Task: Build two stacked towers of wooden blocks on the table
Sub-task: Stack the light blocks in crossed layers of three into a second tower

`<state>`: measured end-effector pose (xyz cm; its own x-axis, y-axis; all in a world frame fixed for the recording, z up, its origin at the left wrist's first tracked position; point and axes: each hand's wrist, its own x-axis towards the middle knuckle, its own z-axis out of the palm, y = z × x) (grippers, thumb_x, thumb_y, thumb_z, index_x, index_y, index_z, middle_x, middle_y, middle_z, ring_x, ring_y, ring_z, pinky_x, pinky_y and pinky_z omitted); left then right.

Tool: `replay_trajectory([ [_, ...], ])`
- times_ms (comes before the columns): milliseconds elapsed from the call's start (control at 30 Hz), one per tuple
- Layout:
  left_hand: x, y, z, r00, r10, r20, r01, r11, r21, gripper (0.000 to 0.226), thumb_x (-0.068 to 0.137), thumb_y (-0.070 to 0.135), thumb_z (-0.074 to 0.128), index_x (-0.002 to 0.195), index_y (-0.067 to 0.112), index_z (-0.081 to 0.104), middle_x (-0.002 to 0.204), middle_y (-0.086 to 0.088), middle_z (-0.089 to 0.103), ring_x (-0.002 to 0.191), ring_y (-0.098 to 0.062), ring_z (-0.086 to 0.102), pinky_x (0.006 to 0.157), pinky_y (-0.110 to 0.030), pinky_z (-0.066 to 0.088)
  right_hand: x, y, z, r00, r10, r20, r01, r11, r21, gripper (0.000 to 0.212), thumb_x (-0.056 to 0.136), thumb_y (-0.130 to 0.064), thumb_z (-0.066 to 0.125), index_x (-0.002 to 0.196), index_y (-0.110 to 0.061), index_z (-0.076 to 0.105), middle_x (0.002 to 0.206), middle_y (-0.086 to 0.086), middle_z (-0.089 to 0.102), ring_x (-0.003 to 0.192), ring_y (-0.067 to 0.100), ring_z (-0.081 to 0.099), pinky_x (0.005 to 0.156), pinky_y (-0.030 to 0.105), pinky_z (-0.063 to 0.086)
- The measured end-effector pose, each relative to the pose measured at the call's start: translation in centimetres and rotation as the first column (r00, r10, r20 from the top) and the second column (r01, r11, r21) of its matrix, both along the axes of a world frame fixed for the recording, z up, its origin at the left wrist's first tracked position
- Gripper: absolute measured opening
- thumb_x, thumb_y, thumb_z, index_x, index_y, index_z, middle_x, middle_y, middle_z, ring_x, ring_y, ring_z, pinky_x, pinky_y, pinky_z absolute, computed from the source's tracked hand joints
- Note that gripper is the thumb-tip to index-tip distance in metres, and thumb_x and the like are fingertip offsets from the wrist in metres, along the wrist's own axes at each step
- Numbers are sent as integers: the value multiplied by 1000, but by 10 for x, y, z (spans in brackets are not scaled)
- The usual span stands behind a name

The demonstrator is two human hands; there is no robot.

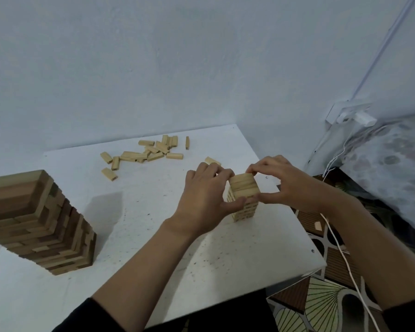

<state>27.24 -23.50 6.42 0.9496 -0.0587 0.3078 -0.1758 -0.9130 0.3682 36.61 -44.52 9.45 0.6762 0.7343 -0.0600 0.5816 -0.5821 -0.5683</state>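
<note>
Pale wooden tower [244,190] (small one), left hand [206,192] and right hand [277,182] pinching its top.

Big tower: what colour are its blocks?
The big tower mixes light tan and dark brown blocks; the head view shows it best.

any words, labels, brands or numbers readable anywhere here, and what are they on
No text can be read anywhere in this view.
Loose blocks: dark marks on some ends, too small and blurred to read.
Small tower and big tower: plain wood, no print visible.
White plug on the wall: no legible marking.
Table: only dark specks, no writing.
</note>
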Motion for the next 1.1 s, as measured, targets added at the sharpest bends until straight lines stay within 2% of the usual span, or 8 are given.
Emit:
replay_trajectory([
  [100,6,-8,-5,1000,18,-19,-18,1000,9,60,82,73,47,120,29,61,110,10,53,106,-13,42,92,-34,29,7,-6,-5,1000,-6,-22,5,1000,-23,49,89,-34,74,134,-34,54,127,-18,47,126,3,29,95,27,36],
  [267,10,-12,-12,996,61,-58,-58,997,45,52,88,68,56,124,31,58,114,10,51,112,-12,40,97,-36,25,11,-6,-10,999,1,-46,-3,999,-51,51,91,-32,73,137,-31,53,131,-15,45,129,5,29,98,27,36],
  [400,10,-12,-14,993,80,-86,-76,996,54,53,88,69,55,126,31,57,116,10,50,113,-13,39,100,-38,26,14,-4,-15,1000,12,-28,-14,998,-53,53,90,-34,74,139,-31,53,131,-15,46,129,4,29,88,16,34],
  [467,10,-12,-13,992,81,-96,-77,996,52,53,88,69,55,126,31,58,116,10,50,114,-13,39,100,-38,26,15,-4,-17,1000,15,-27,-16,998,-59,54,90,-34,74,139,-31,52,131,-16,45,129,3,28,88,15,34],
  [600,10,-12,-14,990,87,-107,-83,996,44,55,87,69,56,126,31,58,116,10,50,114,-13,39,101,-38,26,15,-3,-19,999,15,-37,-17,997,-74,53,90,-35,74,139,-32,52,131,-16,45,130,5,28,104,28,35],
  [733,11,-12,-15,988,93,-121,-88,995,47,55,87,69,57,127,31,58,116,9,50,114,-13,40,101,-39,27,15,-3,-19,999,18,-39,-21,996,-87,54,89,-34,74,139,-31,52,131,-16,46,130,5,29,108,31,34],
  [933,12,-11,-17,987,96,-127,-94,995,24,55,85,69,58,125,32,59,115,10,50,113,-12,42,100,-38,26,15,-3,-22,999,5,-44,-9,997,-74,55,90,-34,74,140,-31,52,131,-16,48,129,5,31,104,29,34],
  [1100,11,-11,-16,986,96,-139,-97,995,5,55,85,69,59,126,32,59,116,11,51,113,-11,44,101,-38,26,15,-5,-25,999,-7,-40,5,999,-49,58,87,-36,76,141,-33,52,128,-18,51,124,2,35,92,24,35],
])
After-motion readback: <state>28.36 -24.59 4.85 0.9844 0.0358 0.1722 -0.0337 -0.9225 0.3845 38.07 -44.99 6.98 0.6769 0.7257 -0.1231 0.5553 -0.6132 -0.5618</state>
